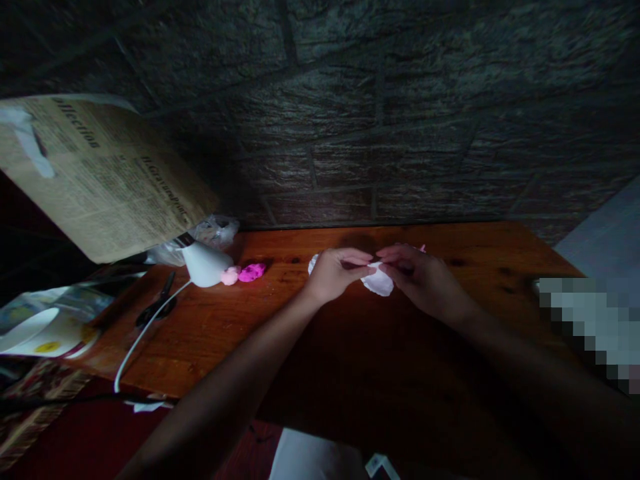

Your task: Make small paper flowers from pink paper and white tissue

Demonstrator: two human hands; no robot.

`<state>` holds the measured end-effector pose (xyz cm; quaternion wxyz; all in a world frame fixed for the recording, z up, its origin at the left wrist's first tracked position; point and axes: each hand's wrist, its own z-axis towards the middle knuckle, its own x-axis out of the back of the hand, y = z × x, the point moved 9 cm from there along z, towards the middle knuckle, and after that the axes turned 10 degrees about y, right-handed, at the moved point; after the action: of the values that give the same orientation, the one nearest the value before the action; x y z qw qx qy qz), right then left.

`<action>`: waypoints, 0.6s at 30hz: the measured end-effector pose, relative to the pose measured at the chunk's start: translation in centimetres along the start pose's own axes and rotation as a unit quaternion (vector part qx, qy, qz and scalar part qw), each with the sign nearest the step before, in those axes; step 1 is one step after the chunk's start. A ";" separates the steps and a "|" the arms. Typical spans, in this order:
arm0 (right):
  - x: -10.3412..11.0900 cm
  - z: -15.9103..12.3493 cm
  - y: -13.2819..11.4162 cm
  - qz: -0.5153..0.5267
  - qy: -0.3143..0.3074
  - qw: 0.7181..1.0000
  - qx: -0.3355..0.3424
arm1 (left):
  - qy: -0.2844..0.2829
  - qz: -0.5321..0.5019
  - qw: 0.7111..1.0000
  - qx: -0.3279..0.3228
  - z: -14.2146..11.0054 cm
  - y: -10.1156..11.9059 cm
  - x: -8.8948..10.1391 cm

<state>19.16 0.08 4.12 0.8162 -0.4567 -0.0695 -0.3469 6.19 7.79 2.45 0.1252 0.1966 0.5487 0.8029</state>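
Over the wooden table, my left hand (336, 272) and my right hand (425, 277) meet, fingertips almost together. A thin, pale pink petal-like piece (379, 280) with a wavy edge hangs between them. Both hands pinch its upper edge with thumb and fingers. Behind my left hand, a white scalloped edge (313, 263) peeks out, mostly hidden. A small bit of pink (423, 248) shows just past my right hand; its kind cannot be made out. Left of the hands lie a light pink lump (231, 275) and a bright magenta lump (252, 272), side by side.
A lamp with a newsprint shade (115, 173) and white base (206, 263) stands at the left, its white cable (145, 330) crossing black scissors (157, 303). A paper cup (45, 333) lies tilted near the left edge. A stone-patterned wall (340, 147) rises behind the table (210, 347).
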 end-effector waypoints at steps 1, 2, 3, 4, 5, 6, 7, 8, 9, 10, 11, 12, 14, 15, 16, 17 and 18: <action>0.0 0.0 -0.1 -0.001 -0.001 1.000 0.006 | -0.007 0.001 1.000 0.006 0.0 -0.1 -0.1; -0.1 -0.1 -0.2 -0.001 -0.005 1.000 0.008 | -0.014 0.003 1.000 0.012 -0.1 -0.2 -0.1; -0.2 -0.1 -0.2 -0.001 -0.010 1.000 0.005 | -0.022 0.005 1.000 0.016 -0.1 -0.4 -0.2; -0.3 -0.2 -0.2 0.000 -0.016 1.000 0.000 | -0.028 0.008 0.999 0.020 -0.1 -0.4 -0.3; -0.3 -0.2 -0.2 0.000 -0.021 1.000 -0.007 | -0.031 0.011 0.999 0.022 -0.1 -0.5 -0.3; -0.3 -0.2 -0.2 0.000 -0.025 1.000 -0.012 | -0.033 0.015 0.999 0.024 -0.1 -0.5 -0.3; -0.3 -0.3 -0.2 -0.002 -0.028 0.999 -0.016 | -0.032 0.019 0.999 0.025 -0.1 -0.5 -0.3; -0.3 -0.3 -0.3 -0.008 -0.030 0.999 -0.016 | -0.033 0.023 0.999 0.026 -0.1 -0.4 -0.2; -0.3 -0.3 -0.3 -0.016 -0.034 0.999 -0.014 | -0.036 0.027 0.999 0.028 -0.1 -0.4 -0.3; -0.4 -0.4 -0.4 -0.029 -0.039 0.999 -0.011 | -0.038 0.031 0.998 0.029 -0.1 -0.3 -0.3; -0.5 -0.4 -0.4 -0.043 -0.046 0.998 -0.007 | -0.038 0.034 0.998 0.031 -0.1 -0.3 -0.3; -0.7 -0.5 -0.4 -0.057 -0.056 0.997 -0.005 | -0.036 0.036 0.998 0.032 0.0 -0.2 -0.3; -1.0 -0.6 -0.4 -0.082 -0.075 0.994 -0.005 | -0.018 0.035 0.999 0.029 0.1 -0.1 0.0; -1.0 -0.6 -0.3 -0.089 -0.079 0.993 -0.009 | -0.005 0.033 0.999 0.027 0.1 0.0 0.2; -1.0 -0.6 -0.2 -0.092 -0.081 0.992 -0.014 | 0.007 0.030 0.999 0.024 0.2 0.1 0.4; -1.0 -0.6 -0.1 -0.091 -0.084 0.992 -0.021 | 0.018 0.028 0.999 0.021 0.2 0.1 0.6; -1.1 -0.7 0.0 -0.091 -0.086 0.992 -0.029 | 0.027 0.026 0.999 0.019 0.2 0.1 0.7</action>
<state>18.23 0.08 3.30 0.7588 -0.4997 -0.1707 -0.3812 5.64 8.21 2.72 0.0859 0.1909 0.5616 0.8005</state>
